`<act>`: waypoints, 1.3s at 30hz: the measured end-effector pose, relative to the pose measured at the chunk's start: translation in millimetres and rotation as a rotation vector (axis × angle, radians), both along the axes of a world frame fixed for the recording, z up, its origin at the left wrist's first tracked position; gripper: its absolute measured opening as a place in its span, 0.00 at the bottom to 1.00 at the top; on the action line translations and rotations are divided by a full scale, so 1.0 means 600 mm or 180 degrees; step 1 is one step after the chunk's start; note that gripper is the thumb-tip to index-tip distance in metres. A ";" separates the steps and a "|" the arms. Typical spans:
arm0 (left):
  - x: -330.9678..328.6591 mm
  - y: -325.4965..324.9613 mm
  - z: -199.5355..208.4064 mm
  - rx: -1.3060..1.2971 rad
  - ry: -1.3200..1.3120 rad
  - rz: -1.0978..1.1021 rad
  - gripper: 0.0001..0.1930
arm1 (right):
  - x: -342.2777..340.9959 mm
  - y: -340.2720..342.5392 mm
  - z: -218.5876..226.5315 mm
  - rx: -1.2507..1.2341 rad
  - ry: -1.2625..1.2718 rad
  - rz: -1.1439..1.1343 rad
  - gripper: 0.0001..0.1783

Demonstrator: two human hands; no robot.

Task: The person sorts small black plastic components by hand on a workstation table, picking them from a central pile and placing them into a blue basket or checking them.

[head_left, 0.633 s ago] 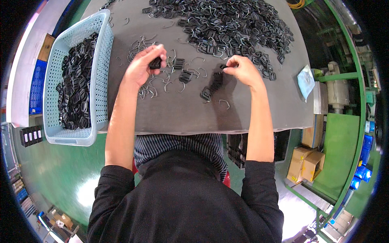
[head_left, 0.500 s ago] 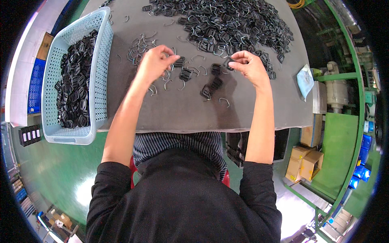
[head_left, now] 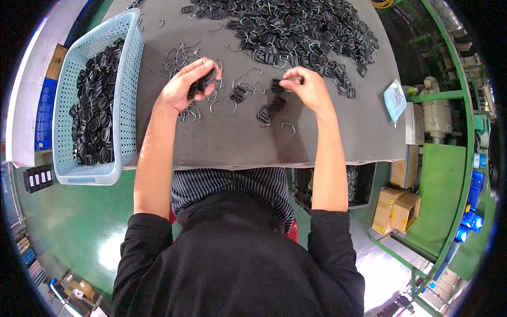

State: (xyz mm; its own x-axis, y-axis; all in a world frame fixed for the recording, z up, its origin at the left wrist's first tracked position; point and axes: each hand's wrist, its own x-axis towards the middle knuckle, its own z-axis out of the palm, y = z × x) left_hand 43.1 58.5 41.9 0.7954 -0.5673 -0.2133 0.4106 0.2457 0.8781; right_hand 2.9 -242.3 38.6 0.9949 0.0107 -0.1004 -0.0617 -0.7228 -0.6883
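Note:
My left hand [head_left: 189,84] is curled round black plastic buckles [head_left: 202,84], beside a loose cluster of bent wire hooks [head_left: 177,59]. My right hand [head_left: 307,87] is closed in a pinch, its thumb and fingertips at the edge of a black buckle [head_left: 275,85] on the table. Just nearer lie more black buckles [head_left: 272,110], one with a wire hook on it. Between my hands, another buckle [head_left: 239,93] rests among scattered hooks. One single wire hook [head_left: 288,128] lies closer to the table's front edge.
A light-blue perforated basket [head_left: 127,105] with many black buckles stands at the left. Across the far side of the grey table [head_left: 222,142] spreads a large heap of buckles with hooks [head_left: 311,37]. A pale blue packet [head_left: 394,102] lies at the right edge; cardboard boxes [head_left: 393,208] stand below.
My left hand has drawn back leftward and turned, with the buckle that lay at its fingertips gone from the table. My right hand has moved left to a buckle on the table.

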 end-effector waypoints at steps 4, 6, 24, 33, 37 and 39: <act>-0.002 -0.010 -0.006 0.0442 0.0091 0.0129 0.15 | 0.009 0.038 0.011 -0.1459 -0.0111 0.0184 0.17; -0.015 -0.038 -0.006 0.1722 -0.0545 0.0053 0.16 | 0.020 0.042 0.029 -0.1451 0.0403 0.0318 0.16; -0.012 -0.056 0.029 0.2150 -0.0926 -0.0111 0.14 | -0.087 -0.020 0.014 0.3437 0.0644 -0.0527 0.12; -0.013 -0.028 0.017 0.1635 -0.0559 0.0092 0.13 | -0.082 0.051 0.011 -0.0910 0.0834 -0.0304 0.32; -0.014 -0.019 0.012 0.1707 -0.0336 0.0184 0.11 | -0.077 0.042 0.006 -0.0860 0.0861 -0.0344 0.31; -0.021 -0.002 0.014 0.0680 -0.0023 -0.0050 0.10 | -0.076 0.038 0.007 -0.0784 0.0897 -0.0320 0.28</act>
State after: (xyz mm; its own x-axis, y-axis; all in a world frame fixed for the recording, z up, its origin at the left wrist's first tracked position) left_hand 30.7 57.3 50.4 0.7888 -0.5220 -0.3245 0.4065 0.0472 0.9124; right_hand -42.6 -219.4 42.8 0.9227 -0.1441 -0.3574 -0.3027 -0.8451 -0.4406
